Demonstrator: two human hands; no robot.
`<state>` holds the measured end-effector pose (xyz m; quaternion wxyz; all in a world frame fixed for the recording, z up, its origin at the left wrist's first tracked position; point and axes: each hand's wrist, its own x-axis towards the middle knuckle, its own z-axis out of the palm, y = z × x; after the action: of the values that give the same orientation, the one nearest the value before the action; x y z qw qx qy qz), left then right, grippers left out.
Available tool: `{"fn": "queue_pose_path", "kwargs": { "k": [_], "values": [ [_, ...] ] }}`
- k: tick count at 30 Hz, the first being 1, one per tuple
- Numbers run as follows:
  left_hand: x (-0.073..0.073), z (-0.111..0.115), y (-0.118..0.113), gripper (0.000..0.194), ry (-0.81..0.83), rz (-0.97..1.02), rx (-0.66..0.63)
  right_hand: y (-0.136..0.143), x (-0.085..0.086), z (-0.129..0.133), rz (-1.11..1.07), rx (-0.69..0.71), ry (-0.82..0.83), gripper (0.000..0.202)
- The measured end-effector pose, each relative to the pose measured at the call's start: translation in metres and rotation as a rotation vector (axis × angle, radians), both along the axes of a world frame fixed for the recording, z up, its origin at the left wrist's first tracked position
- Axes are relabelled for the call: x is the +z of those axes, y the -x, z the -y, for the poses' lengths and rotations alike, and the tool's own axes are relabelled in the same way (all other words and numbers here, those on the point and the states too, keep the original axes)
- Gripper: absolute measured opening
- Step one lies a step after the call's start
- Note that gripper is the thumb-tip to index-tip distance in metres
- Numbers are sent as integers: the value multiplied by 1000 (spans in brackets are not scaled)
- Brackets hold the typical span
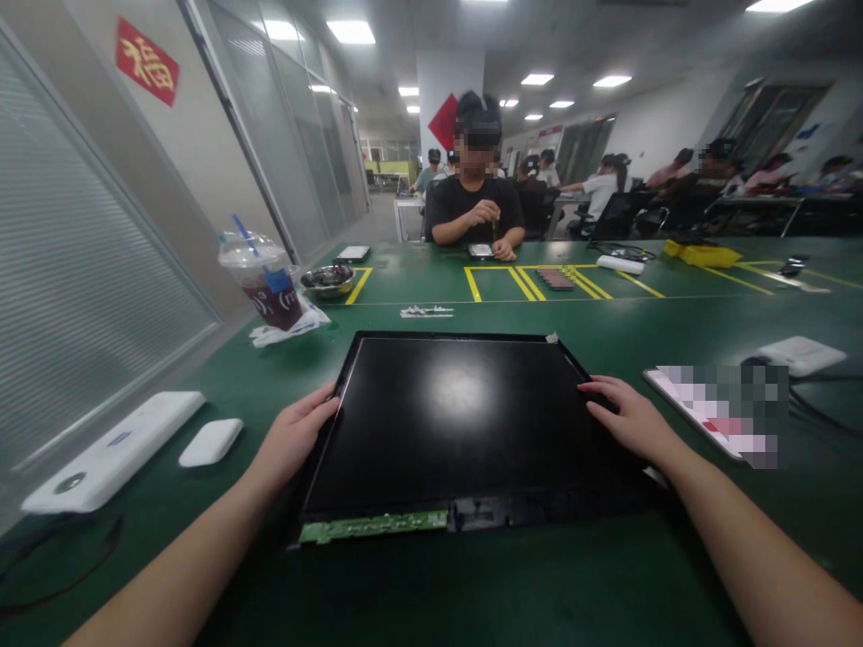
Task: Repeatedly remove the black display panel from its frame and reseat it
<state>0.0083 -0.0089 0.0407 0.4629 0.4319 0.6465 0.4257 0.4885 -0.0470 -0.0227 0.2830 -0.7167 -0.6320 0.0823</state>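
Observation:
A black LCD panel (pixel 465 427) lies on the green table in front of me, its glossy face up and a ceiling light mirrored in it. A green circuit board (pixel 374 526) runs along the left part of its near edge. My left hand (pixel 297 431) grips the panel's left side, thumb at the rim and the other fingers partly hidden. On the opposite side my right hand (pixel 624 413) holds the right edge between thumb and fingers. A small light scrap of tape (pixel 552 339) sits at the far right corner.
To the left are a white power bank (pixel 114 454), a white earbud case (pixel 211 442), a drink cup (pixel 266 283) and a metal bowl (pixel 329 281). A phone (pixel 701 413) and cables lie right. Across the table (pixel 539 319) sits a co-worker (pixel 475 198).

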Motion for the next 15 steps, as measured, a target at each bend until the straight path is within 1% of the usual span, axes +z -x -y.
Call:
{"fn": "queue_pose_path", "kwargs": {
  "k": [3,6,8,11,13,15],
  "values": [
    [7,3,-10,49,70,166,109,-1,-1,-1,2,7,12,35],
    [6,1,-13,52,104,245,145,-1,-1,-1,3,18,7,35],
    [0,-2,-11,52,110,252,143,-1,-1,-1,1,15,6,33],
    [-15,-8,-4,51,99,273,98,0,-1,-1,-4,12,6,31],
    [-24,-11,2,61,73,317,50,1,0,-1,-3,13,7,31],
    [-30,-12,6,81,83,298,6,1,-1,-1,-1,11,9,32]
  ]
}}
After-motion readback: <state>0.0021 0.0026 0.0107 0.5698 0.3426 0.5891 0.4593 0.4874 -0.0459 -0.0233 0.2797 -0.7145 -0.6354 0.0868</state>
